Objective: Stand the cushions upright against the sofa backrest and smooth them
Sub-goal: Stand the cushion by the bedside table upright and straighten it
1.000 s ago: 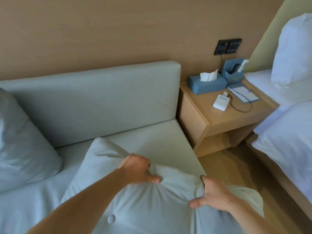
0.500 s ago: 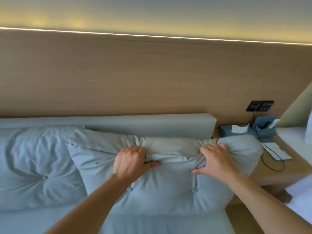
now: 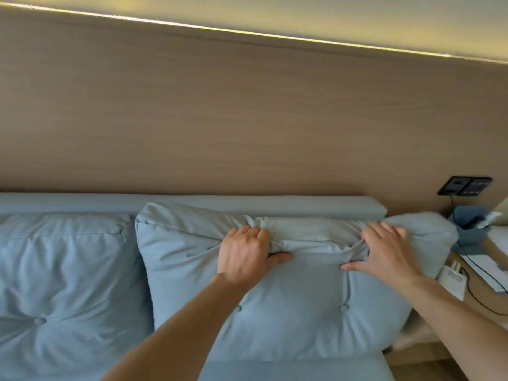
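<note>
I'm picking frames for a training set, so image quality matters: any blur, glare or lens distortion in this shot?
Head view: the light strip along the wall top bows, showing wide-angle distortion, with a soft yellow glow but no harsh glare; left hand, right hand and the gripped cushion are fairly sharp; the far-right nightstand edge looks smeared.

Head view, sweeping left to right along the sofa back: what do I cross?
Left cushion → left hand, gripping the right cushion → right hand on the same cushion → white charger → blue holder on the bedside table.
</note>
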